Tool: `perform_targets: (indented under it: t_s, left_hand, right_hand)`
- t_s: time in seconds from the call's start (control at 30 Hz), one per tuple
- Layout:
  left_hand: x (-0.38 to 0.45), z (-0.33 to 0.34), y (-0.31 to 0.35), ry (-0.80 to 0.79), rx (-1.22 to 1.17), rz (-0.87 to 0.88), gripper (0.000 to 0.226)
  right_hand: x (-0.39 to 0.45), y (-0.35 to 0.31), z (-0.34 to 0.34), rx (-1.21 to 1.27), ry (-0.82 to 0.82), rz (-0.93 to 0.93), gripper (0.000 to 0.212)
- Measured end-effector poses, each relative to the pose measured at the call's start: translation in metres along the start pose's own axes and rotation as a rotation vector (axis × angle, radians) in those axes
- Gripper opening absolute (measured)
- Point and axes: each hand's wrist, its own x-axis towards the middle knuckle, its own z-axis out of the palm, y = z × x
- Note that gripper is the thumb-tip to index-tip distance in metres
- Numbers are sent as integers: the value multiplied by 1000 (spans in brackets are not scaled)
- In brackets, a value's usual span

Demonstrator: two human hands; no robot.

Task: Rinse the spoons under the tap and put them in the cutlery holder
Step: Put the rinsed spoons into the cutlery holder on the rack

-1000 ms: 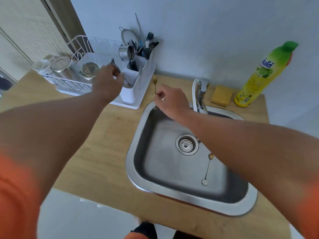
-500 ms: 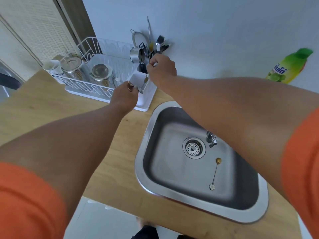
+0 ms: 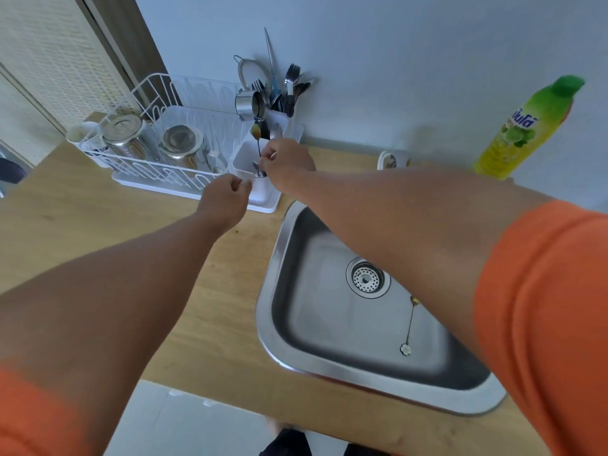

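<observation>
My right hand [image 3: 287,162] reaches over the white cutlery holder [image 3: 242,157] and pinches the thin stem of a small gold spoon [image 3: 256,131], bowl up, above the holder's front compartment. A silver spoon [image 3: 275,131] stands right beside it, against the same fingers. My left hand [image 3: 227,198] hovers just in front of the holder's near rim, fingers loosely curled, with nothing visible in it. Another thin spoon [image 3: 410,324] with a gold bowl and a flower-shaped end lies on the floor of the steel sink [image 3: 283,258]. My right forearm hides most of the tap [image 3: 393,158].
A white dish rack [image 3: 154,166] with steel cups stands left of the holder. Forks and other utensils [image 3: 288,90] fill the holder's far compartment. A green-yellow dish soap bottle [image 3: 526,126] stands by the wall at the right. The wooden counter [image 3: 98,225] surrounds the sink.
My right hand carried the gold spoon from the tap over to the cutlery holder. My left hand let go of its silver spoon there and drew back slightly.
</observation>
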Motion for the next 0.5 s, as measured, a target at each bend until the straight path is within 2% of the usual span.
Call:
perform_targets:
  t_s: [0.17,0.37,0.5]
  left_hand:
    - [-10,10,-27,-20,60,-33,27]
    - [-18,27,-51,-9,93,-45,17]
    - [-23,31,-56,-29,81,-19,9]
  right_hand:
    - [-5,8,5,-22,-30,24,17]
    - [-50,35,19,170,41,64,40]
    - [-114,87,37,110,-64,64,38]
